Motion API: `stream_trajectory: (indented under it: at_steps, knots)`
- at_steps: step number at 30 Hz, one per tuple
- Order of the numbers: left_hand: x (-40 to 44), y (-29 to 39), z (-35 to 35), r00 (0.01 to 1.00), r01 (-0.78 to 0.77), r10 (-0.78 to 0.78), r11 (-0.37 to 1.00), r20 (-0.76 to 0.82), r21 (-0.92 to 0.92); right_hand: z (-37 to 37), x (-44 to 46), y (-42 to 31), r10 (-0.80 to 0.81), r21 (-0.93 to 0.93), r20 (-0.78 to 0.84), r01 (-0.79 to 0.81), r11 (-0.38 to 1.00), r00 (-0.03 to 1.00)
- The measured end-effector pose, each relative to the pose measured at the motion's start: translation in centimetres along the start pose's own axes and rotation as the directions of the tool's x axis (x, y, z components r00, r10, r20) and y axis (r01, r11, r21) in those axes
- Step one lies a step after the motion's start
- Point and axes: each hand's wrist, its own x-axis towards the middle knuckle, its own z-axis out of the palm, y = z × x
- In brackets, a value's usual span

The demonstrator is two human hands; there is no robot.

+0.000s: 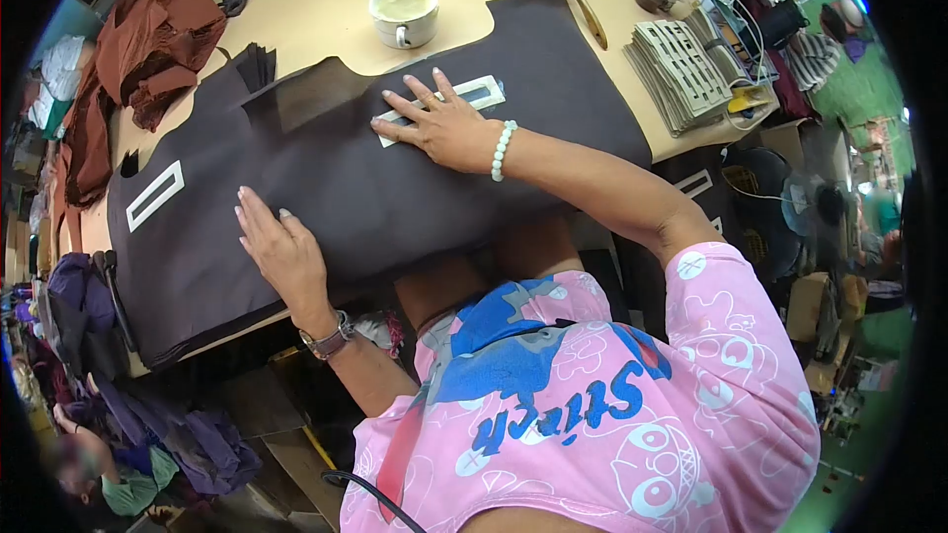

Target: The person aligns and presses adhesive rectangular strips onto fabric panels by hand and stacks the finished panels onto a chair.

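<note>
Nearest: left hand [281, 252], wristwatch above it, fingers straight and lightly parted, thumb apart, nothing gripped. It lies at or just over the dark sheet [395, 197]; contact cannot be told for certain, though the placing suggests steadying.

Dark sheet: blackish brown, smooth, faintly shiny, broad and mostly flat on the counter [296, 0]. Far edge cut in curves and notches, one browner patch there; layered edges at the near left corner.

Right hand [441, 123], beaded bracelet: fingers fanned wide, laid over the right-hand frame [498, 91], closed on nothing. The flat spread seems meant to hold it level against the sheet.

Left-hand frame [151, 189]: pale, narrow, rectangular, dark sheet showing through its opening; lies slantwise near the sheet's left end, untouched.

Beyond: stack of pale slotted pieces [681, 74], on the right of the counter, probably kept aside for reach. White cup [420, 32] of pale paste, upright past the far edge. Brush [590, 18], its head on a crusted scrap, perhaps to spare the counter. Far left: rust-brown material [158, 30], crumpled.
</note>
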Motion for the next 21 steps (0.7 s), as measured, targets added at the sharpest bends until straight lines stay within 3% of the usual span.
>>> stream_trajectory:
  at_steps: [5, 8, 10, 14, 15, 18, 21]
  knots:
    - [0.4, -0.4, -0.2, 0.999, 0.031, -0.031, 0.999, 0.014, 0.020, -1.5, -0.8, 0.6, -0.111, 0.107, 0.113, 0.099, 0.989, 0.987]
    - [0.9, -0.3, -0.3, 0.995, 0.081, -0.084, 0.995, 0.049, 0.052, -0.7, -1.0, 0.8, -0.121, 0.181, 0.078, 0.105, 0.978, 0.990]
    - [1.5, -0.3, 0.0, 0.992, 0.104, -0.109, 0.991, 0.070, 0.082, -1.5, -0.9, 1.0, -0.140, 0.317, 0.147, 0.088, 0.944, 0.979]
    - [2.3, 0.0, 0.5, 0.991, 0.084, -0.097, 0.986, 0.089, 0.144, -1.5, -0.3, 2.5, -0.092, 0.671, 0.200, -0.068, 0.739, 0.976]
    - [2.3, 0.0, 0.6, 0.992, 0.075, -0.090, 0.984, 0.093, 0.161, -1.6, -0.6, 2.4, 0.010, 0.714, 0.151, -0.116, 0.691, 0.988]
    - [2.0, -0.2, 1.0, 0.991, 0.047, -0.069, 0.980, 0.112, 0.194, -2.2, -1.4, 1.1, 0.202, 0.524, 0.186, -0.271, 0.807, 0.961]
    - [1.9, -0.2, 1.1, 0.989, 0.048, -0.076, 0.976, 0.126, 0.213, -1.8, -1.3, -0.8, 0.208, 0.445, 0.124, -0.242, 0.862, 0.970]
